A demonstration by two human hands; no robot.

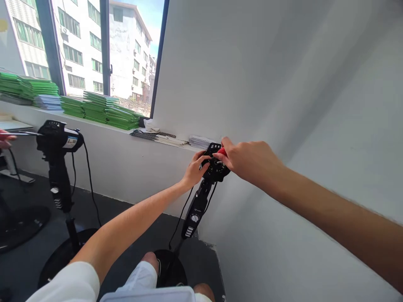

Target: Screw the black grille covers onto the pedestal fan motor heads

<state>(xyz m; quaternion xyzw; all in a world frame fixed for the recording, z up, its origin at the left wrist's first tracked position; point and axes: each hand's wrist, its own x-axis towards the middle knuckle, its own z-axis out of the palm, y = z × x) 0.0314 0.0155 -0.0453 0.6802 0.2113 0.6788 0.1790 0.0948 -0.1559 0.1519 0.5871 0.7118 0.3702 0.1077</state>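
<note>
A black fan stand (197,205) with a motor head (215,167) at its top rises from a round base near my knees. My left hand (194,170) grips the left side of the motor head, fingers curled on it. My right hand (248,161) is closed round a red-handled tool (222,151), pressed against the top of the motor head. The tool's tip is hidden behind my fingers.
A second black fan stand (58,167) stands at the left, with another person's hand (5,139) holding a thin tool to it. Stacks of green booklets (100,110) line the window sill. A white wall (283,84) closes off the right side. A black cord (90,180) hangs down.
</note>
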